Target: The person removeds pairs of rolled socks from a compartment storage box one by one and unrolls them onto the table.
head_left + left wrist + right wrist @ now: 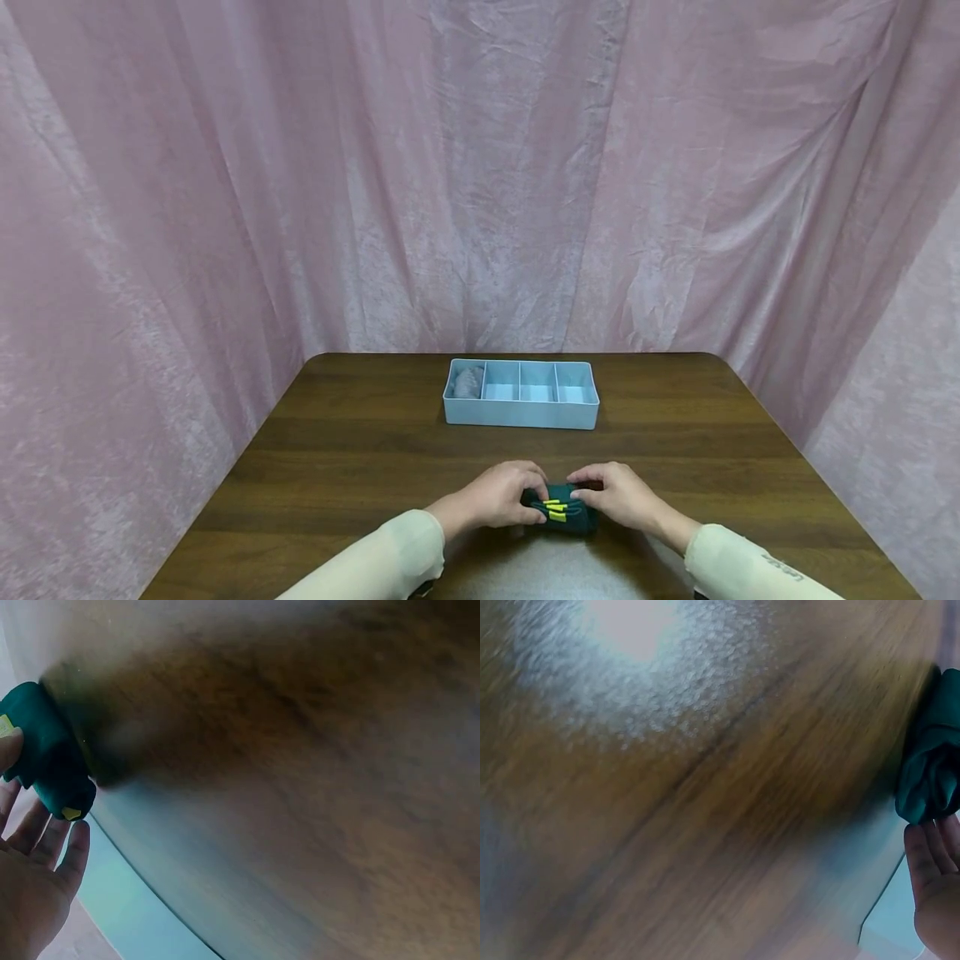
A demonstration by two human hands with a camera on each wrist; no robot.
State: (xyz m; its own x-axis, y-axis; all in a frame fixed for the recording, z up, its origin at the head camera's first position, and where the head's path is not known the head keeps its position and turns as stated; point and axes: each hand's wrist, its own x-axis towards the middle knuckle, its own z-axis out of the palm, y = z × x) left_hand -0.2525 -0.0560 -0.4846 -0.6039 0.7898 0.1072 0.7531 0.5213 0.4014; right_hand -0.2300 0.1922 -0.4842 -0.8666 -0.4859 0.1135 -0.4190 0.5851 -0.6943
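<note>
A person in pale sleeves works a dark green cloth bundle [574,518] on a wood-grain table [360,450]. At left, a soft gray item [468,382] sits in the end compartment of a light blue divided box [521,414], whose walls appear to keep it apart from the neighboring sections. The box stands beyond the hands toward the table's far edge, a place that leaves the near surface free for handling. Next, the left hand [501,496] grips the bundle's left end, thumb on the near side and fingers bent around, probably to keep the layers from springing loose. The bundle lies between the two hands on the near part of the table, bright yellow marks [557,516] facing up; the tabletop seems to serve as its support. At right, the right hand [624,500] pinches the other end between thumb and fingers, apparently steadying the roll from the opposite side; its lower fingers meet the cloth's end in the right wrist view. A pink curtain [487,208] hangs behind.
</note>
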